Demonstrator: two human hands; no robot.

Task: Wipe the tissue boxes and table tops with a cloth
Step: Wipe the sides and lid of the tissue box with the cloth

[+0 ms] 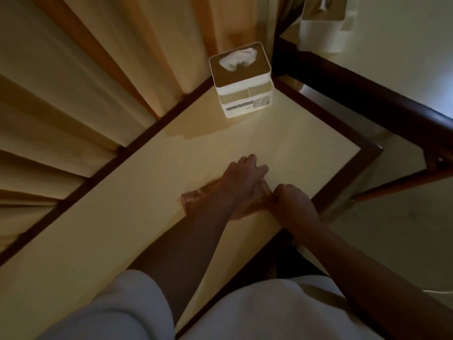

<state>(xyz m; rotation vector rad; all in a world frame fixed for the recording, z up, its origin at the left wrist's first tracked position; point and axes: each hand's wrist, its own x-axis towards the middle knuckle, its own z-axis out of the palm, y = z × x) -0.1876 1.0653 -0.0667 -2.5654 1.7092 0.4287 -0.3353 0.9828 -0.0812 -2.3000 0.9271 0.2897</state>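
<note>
Left hand [242, 180]: your fingers lie straight, palm flat on the cloth [191, 200].
Right hand [294, 204]: your fingers are curled, pinching the cloth's right edge.
Cloth: spread on the table top [122, 229], near its front edge.
Tissue box [241, 79]: upright at the far corner, well apart from your hands.

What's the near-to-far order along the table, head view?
Cloth pressed by left hand, pinched by right hand → tissue box → second tissue box on the next table.
</note>
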